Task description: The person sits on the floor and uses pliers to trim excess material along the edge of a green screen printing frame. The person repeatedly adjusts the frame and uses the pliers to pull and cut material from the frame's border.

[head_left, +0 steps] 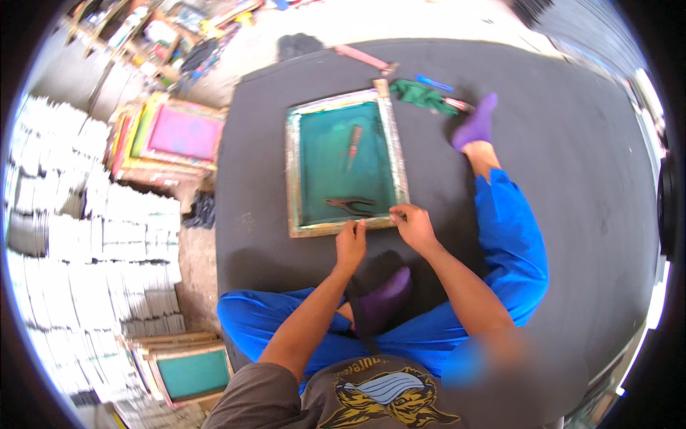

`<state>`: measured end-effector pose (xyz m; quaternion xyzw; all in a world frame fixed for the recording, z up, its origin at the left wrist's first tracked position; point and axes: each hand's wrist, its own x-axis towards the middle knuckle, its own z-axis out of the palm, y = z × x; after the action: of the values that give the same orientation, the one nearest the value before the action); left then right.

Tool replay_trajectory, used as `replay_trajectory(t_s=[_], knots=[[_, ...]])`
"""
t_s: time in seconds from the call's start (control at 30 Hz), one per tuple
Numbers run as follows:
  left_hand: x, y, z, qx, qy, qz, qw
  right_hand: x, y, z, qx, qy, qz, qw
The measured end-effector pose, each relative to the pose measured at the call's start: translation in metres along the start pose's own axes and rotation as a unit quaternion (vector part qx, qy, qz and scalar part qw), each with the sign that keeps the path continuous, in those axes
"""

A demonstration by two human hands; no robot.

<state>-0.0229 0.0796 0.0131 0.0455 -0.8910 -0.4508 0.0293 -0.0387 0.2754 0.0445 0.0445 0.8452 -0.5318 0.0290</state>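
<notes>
A screen printing frame with wooden sides and green mesh lies flat before me. My left hand is closed at its near side, fingertips and thumb pinched on the wooden edge. By the near right corner, my right hand is closed too, its fingertips pinched together against the frame; anything between them is too small to make out. Dark pliers rest on the mesh just beyond my hands, jaws and handles spread. Farther up the mesh lies a thin tool with a reddish handle, probably a screwdriver.
Beyond the frame lie a hammer, a green cloth and a blue object on the black surface. My legs bend around the near side. Coloured frames, paper stacks and another green screen stand left.
</notes>
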Motion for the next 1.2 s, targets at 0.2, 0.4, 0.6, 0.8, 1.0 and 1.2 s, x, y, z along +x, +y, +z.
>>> replay_trajectory(t_s=[0.2, 0.4, 0.6, 0.8, 1.0, 1.2], knots=[[0.005, -0.002, -0.055, -0.37, -0.002, -0.258, 0.892, -0.008, -0.054, 0.096, 0.056, -0.06, -0.072, 0.994], [0.028, -0.039, -0.144, -0.483, 0.029, -0.309, 0.819, 0.006, -0.106, 0.192, 0.115, -0.05, -0.117, 0.985], [0.067, -0.092, -0.235, -0.419, 0.062, -0.279, 0.862, 0.043, -0.169, 0.274, 0.011, -0.075, -0.216, 0.974], [0.128, -0.151, -0.319, -0.347, 0.156, -0.253, 0.89, 0.101, -0.234, 0.376, -0.003, -0.112, -0.29, 0.95], [0.143, -0.207, -0.36, -0.437, 0.357, -0.259, 0.784, 0.147, -0.283, 0.494, 0.041, -0.189, -0.302, 0.934], [0.146, -0.216, -0.368, -0.489, 0.352, -0.265, 0.753, 0.202, -0.308, 0.607, 0.036, -0.237, -0.373, 0.896]])
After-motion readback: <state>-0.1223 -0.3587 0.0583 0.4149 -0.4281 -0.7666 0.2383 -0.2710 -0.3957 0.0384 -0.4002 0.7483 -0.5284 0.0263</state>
